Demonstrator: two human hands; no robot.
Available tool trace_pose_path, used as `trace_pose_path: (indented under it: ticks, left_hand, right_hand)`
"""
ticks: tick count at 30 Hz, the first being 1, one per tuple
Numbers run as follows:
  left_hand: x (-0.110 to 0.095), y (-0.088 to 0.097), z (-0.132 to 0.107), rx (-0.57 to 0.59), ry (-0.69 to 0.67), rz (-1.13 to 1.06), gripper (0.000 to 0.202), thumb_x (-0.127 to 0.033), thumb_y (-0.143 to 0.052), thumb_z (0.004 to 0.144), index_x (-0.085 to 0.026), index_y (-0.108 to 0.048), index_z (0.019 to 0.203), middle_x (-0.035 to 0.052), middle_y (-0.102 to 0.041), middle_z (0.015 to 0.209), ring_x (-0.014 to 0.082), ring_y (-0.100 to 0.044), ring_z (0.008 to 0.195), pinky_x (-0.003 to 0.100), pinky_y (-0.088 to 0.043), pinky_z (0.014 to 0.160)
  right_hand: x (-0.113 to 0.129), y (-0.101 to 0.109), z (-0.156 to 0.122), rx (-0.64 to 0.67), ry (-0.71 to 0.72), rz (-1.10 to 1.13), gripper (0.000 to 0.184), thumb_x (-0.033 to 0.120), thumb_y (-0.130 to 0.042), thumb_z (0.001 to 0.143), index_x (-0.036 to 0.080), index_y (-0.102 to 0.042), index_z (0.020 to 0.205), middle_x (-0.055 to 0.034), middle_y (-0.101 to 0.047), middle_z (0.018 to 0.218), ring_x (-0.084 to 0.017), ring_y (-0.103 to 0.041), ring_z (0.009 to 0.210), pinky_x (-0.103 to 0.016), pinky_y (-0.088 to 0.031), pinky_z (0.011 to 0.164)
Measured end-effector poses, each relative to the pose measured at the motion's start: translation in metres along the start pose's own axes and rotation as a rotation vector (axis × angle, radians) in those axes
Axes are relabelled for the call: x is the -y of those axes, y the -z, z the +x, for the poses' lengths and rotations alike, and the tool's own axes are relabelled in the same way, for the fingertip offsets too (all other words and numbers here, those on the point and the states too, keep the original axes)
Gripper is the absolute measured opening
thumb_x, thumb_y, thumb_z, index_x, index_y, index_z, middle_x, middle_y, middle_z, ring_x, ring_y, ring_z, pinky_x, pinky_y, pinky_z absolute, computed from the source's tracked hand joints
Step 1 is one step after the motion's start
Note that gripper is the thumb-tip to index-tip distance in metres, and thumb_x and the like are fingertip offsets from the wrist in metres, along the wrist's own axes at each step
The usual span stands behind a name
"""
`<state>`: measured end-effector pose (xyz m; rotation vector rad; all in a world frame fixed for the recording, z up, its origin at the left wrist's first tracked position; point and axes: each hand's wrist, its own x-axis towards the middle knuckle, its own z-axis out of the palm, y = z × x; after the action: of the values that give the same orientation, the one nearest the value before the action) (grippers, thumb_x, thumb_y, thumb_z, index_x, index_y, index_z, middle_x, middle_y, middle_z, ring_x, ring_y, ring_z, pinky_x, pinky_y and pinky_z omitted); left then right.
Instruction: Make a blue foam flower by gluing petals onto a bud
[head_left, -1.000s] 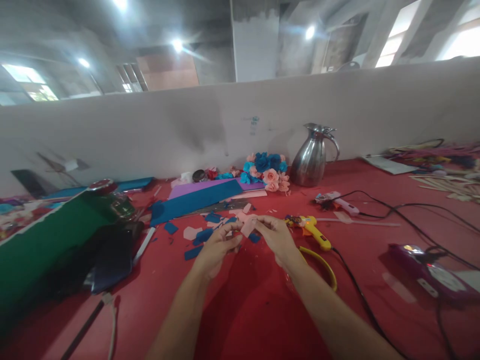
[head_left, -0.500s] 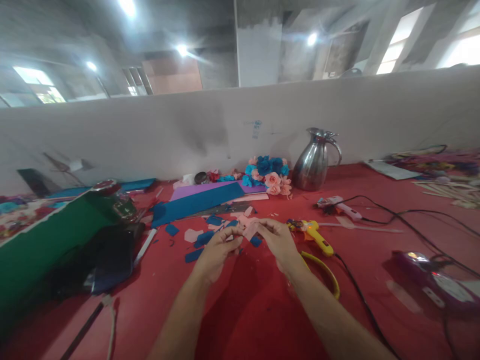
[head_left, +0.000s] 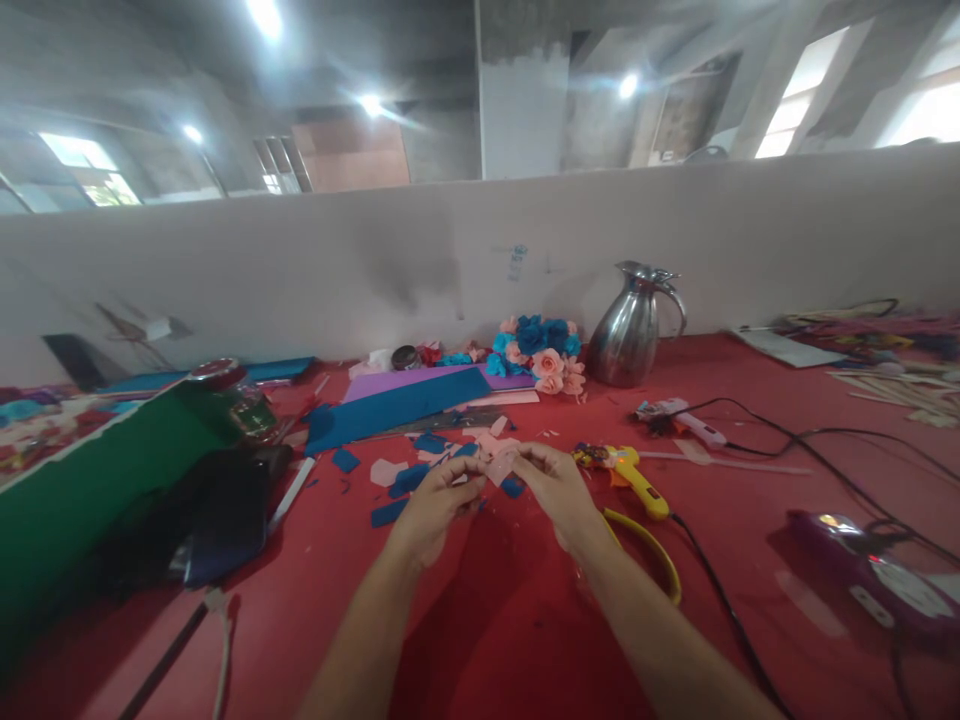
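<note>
Between my fingertips is a small pink crepe paper piece (head_left: pixel 501 468), held above the red tabletop. My left hand (head_left: pixel 442 497) pinches its left edge, with thumb and forefinger together. My right hand (head_left: pixel 553 487) grips it from the other side, fingers closed. Blue paper scraps (head_left: pixel 409 480) and pink scraps (head_left: pixel 386 471) lie scattered just beyond and left of my hands. To the right of my right hand rests a yellow glue gun (head_left: pixel 634 480), its small light glowing. A yellow hoop (head_left: pixel 660 560) sits partly behind my right forearm.
Blue and pink paper flowers (head_left: pixel 544 352) stand near a steel jug (head_left: pixel 628 335) by the low wall. A blue paper strip (head_left: pixel 397 405) lies at the back. On the right are a pink glue gun (head_left: pixel 694 422), black cables and a purple power strip (head_left: pixel 862 570). A green box (head_left: pixel 97 500) stands left.
Both hands stay in nearly the same place, still on the pink paper, whose shape between the fingers differs slightly. The whole view has shifted a little.
</note>
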<state>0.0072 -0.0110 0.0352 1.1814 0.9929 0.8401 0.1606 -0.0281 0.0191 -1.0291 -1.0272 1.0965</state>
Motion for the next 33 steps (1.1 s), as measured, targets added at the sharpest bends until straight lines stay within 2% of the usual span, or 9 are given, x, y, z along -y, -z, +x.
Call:
trace_pose_path:
  ticks: [9, 14, 25, 30, 33]
  left_hand:
    - [-0.0013, -0.0027, -0.0003, -0.008, 0.004, 0.013, 0.016, -0.025, -0.069, 0.063, -0.016, -0.062, 0.075, -0.0039, -0.051, 0.066, 0.0065, -0.039, 0.054, 0.021, -0.028, 0.052]
    - [-0.0009, -0.0029, -0.0006, -0.007, 0.013, 0.023, 0.016, -0.026, -0.069, 0.063, -0.017, -0.060, 0.073, -0.0028, -0.053, 0.068, 0.0072, -0.041, 0.055, 0.022, -0.029, 0.054]
    - [-0.0001, -0.0033, -0.0018, 0.007, 0.018, 0.009, 0.016, -0.025, -0.070, 0.062, -0.017, -0.060, 0.071, -0.0035, -0.051, 0.064, 0.0074, -0.041, 0.056, 0.021, -0.031, 0.055]
    - [0.0020, -0.0019, -0.0013, 0.063, 0.055, -0.092, 0.030, -0.041, -0.075, 0.063, -0.016, -0.061, 0.074, -0.0025, -0.050, 0.066, 0.0067, -0.042, 0.054, 0.021, -0.029, 0.051]
    - [0.0021, -0.0015, -0.0009, 0.034, 0.106, -0.162, 0.037, -0.047, -0.077, 0.059, -0.016, -0.059, 0.069, -0.0041, -0.045, 0.058, 0.0067, -0.040, 0.051, 0.021, -0.026, 0.049]
  right_hand:
    - [-0.0013, 0.0015, 0.0015, -0.012, -0.037, -0.056, 0.017, 0.035, -0.063, 0.068, 0.018, -0.067, 0.067, -0.0016, -0.067, 0.068, -0.017, -0.058, 0.068, -0.028, -0.042, 0.066]
    - [0.0002, 0.0008, 0.0010, -0.002, -0.033, -0.041, 0.015, 0.033, -0.063, 0.067, 0.019, -0.066, 0.064, -0.0018, -0.068, 0.070, -0.017, -0.058, 0.068, -0.027, -0.042, 0.067]
    - [-0.0048, 0.0035, 0.0015, 0.010, -0.024, -0.097, 0.015, 0.032, -0.062, 0.069, 0.018, -0.066, 0.068, -0.0013, -0.065, 0.068, -0.016, -0.057, 0.065, -0.027, -0.042, 0.065]
    - [-0.0048, 0.0043, 0.0013, 0.042, 0.005, -0.083, 0.014, 0.031, -0.059, 0.071, 0.018, -0.063, 0.068, -0.0005, -0.064, 0.068, -0.015, -0.055, 0.066, -0.026, -0.041, 0.066]
    - [-0.0041, 0.0042, 0.0004, 0.056, 0.016, -0.094, 0.015, 0.031, -0.059, 0.073, 0.018, -0.064, 0.071, -0.0001, -0.064, 0.069, -0.014, -0.053, 0.065, -0.025, -0.040, 0.064]
